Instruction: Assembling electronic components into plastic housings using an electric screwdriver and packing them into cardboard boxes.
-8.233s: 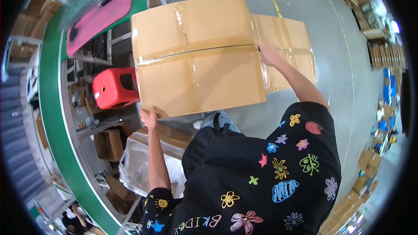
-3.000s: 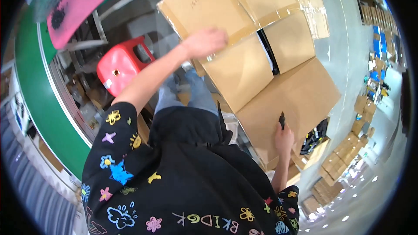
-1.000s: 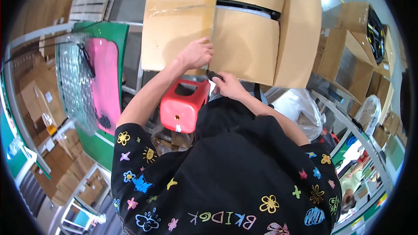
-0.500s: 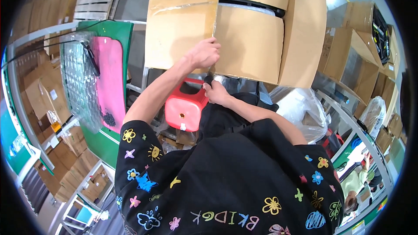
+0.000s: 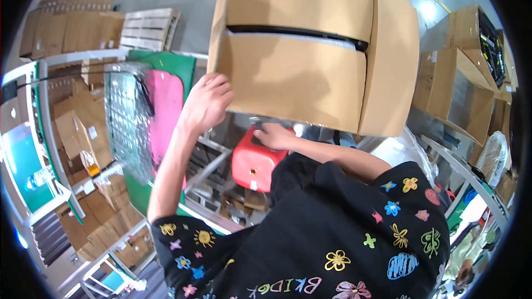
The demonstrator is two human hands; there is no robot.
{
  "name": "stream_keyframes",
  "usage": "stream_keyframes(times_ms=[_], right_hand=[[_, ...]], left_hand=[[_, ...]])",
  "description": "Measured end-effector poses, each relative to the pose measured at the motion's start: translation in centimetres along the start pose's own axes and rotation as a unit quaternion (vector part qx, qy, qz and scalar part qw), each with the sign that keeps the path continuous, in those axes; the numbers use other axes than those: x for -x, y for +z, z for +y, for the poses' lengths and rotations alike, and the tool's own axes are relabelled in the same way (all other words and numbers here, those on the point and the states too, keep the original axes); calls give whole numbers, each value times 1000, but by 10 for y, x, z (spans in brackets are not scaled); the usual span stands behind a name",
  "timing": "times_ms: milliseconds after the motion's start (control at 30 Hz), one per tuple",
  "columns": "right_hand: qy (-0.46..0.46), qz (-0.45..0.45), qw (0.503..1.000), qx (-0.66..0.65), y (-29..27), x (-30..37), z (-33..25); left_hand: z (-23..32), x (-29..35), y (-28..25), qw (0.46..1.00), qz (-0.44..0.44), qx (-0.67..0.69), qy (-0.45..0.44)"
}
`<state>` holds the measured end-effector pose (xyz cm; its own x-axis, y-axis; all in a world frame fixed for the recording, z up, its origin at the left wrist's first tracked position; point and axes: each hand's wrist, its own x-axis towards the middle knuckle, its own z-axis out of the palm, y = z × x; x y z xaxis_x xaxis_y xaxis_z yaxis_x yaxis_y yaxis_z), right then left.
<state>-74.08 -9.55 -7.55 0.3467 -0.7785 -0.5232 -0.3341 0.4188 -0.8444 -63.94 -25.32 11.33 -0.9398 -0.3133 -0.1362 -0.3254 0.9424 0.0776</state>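
Observation:
A large brown cardboard box (image 5: 296,77) stands before me. Its two inner flaps lie folded in, with a narrow gap showing something black and a pale strip. The right flap (image 5: 390,58) is spread outward, while the left flap (image 5: 219,27) stands nearly edge-on. My left hand (image 5: 208,102) has its fingers closed at the near end of that left flap. Below the box's near edge, my right hand (image 5: 272,135) is curled over the red plastic stool (image 5: 256,167). A dark object with a small shiny tip shows by its fingers; its kind is unclear.
Left of the box are a pink mat (image 5: 166,111) and clear plastic packaging (image 5: 128,122) on a green board. A wooden pallet (image 5: 147,30) lies farther back. Open cartons (image 5: 457,91) stand at the right, near a grey metal rail (image 5: 463,166) and clear plastic wrap (image 5: 402,152).
The left flap has swung up from lying over the box. My left hand moved left with its edge. My right hand shifted down over the stool, and the view turned left.

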Motion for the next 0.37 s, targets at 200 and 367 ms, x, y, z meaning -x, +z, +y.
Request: stream_keyframes(times_ms=[200, 367], right_hand=[[44, 438, 898, 14, -155, 49, 65], [75, 642, 711, 277, -240, 63, 83]], left_hand=[[-6, 89, -28, 858, 315, -70, -400], [-40, 157, 65, 553, 545, 282, -564]])
